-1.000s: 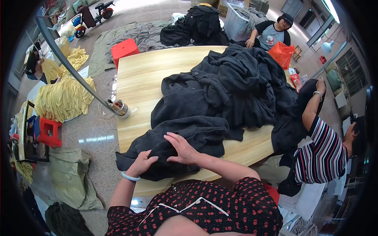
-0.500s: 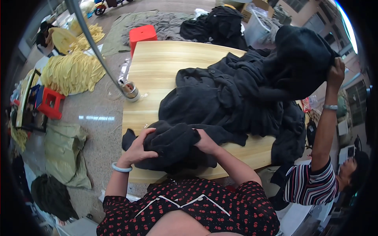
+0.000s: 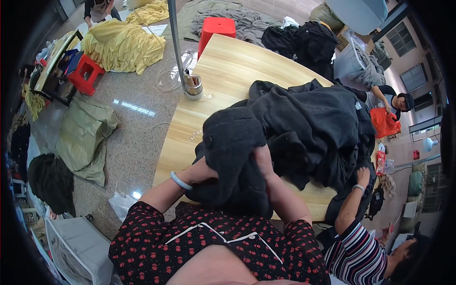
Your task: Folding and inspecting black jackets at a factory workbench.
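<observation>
A dark charcoal garment [image 3: 233,137] is bunched up between my hands, raised in front of my chest at the table's near edge. My left hand [image 3: 204,171] grips its left side, the fingers mostly covered by cloth. On the other side my right hand [image 3: 262,162] holds a fold, its fingertips tucked behind the fabric. Just beyond and to the right, a heap of similar dark garments [image 3: 313,118] spreads over the wooden table [image 3: 228,61]. A co-worker's hand [image 3: 363,177] rests by the dark cloth at the table's right edge.
A metal pole rises beside a cup of tools [image 3: 193,88] on the table's left edge. A red stool [image 3: 217,29] stands behind the table. Yellow fabric [image 3: 124,47] lies piled at far left. Another person holds a red bag [image 3: 384,122] at far right. A grey bin [image 3: 83,247] sits lower left.
My hands have lifted the bunched garment and it now hangs more upright. The co-worker's raised arm has come down, and the cloth it held up is lowered. My view has turned left.
</observation>
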